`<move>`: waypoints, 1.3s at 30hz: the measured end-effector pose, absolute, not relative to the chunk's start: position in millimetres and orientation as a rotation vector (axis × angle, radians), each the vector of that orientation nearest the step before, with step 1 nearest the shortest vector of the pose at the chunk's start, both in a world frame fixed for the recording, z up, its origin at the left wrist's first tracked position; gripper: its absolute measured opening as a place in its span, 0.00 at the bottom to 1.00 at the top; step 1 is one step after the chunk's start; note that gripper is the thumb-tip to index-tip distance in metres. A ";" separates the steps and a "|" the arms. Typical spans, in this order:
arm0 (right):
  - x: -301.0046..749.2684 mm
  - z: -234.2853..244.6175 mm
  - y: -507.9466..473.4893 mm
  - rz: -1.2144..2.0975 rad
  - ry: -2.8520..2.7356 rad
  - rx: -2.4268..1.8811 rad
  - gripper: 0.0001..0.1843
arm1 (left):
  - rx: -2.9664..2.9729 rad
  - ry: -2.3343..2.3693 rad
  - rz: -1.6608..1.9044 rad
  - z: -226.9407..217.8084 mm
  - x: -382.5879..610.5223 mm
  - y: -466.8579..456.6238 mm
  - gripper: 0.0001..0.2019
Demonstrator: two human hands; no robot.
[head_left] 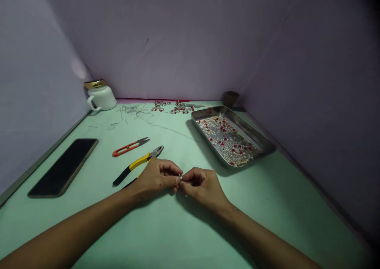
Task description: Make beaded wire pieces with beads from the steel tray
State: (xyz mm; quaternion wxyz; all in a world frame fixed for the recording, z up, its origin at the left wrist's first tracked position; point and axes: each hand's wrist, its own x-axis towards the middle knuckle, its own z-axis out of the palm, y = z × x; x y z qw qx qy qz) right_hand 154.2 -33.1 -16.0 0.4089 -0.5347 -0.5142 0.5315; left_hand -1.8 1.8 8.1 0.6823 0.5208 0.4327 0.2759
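My left hand [158, 179] and my right hand [202, 186] meet over the middle of the green tabletop, both in a pinch. Between their fingertips shows a small silvery bead [181, 177]; any wire on it is too fine to make out. Both hands touch the bead, and the fingers hide part of it. Partly under my left hand lie pliers [139, 162] with yellow and black handles. Just beyond them is a pair of orange thread snips [129, 147]. To the right, a metal tray [204, 136] holds many loose red, clear and pale beads.
A dark phone [63, 168] lies at left. At the back stand a white mug [102, 97] and a small brown cup [230, 98]. Tangled wire [135, 110] and red-and-clear beaded pieces [181, 107] lie along the back. Pale walls enclose three sides.
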 end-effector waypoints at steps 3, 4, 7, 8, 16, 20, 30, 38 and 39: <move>154.7 -16.5 -34.1 1.338 -1.326 -1.324 0.05 | 1.157 0.989 0.601 11.8 -0.3 0.4 0.08; 154.6 -16.5 -34.3 1.339 -1.328 -1.327 0.05 | 1.154 0.996 0.596 13.0 0.0 0.1 0.08; 153.9 -16.4 -34.3 1.340 -1.318 -1.355 0.06 | 1.165 1.023 0.590 15.3 0.9 -0.3 0.08; 153.7 -16.6 -34.2 1.339 -1.314 -1.358 0.07 | 1.178 1.036 0.589 15.7 1.2 -0.3 0.07; 154.1 -20.5 -33.5 1.320 -1.311 -1.344 0.05 | 1.252 1.072 0.635 15.2 2.9 -1.6 0.05; 151.7 -18.7 -34.9 1.373 -1.237 -1.343 0.06 | 1.244 1.131 0.641 16.6 5.6 -4.4 0.04; 151.4 -15.0 -30.2 1.377 -1.174 -1.295 0.07 | 1.198 0.925 0.610 5.8 -0.6 1.0 0.13; 154.2 -12.7 -28.2 1.500 -1.225 -1.116 0.10 | 1.215 1.020 0.670 2.9 2.1 1.3 0.12; 155.5 -13.1 -27.3 1.495 -1.237 -1.123 0.10 | 1.232 1.038 0.681 2.6 2.1 1.0 0.12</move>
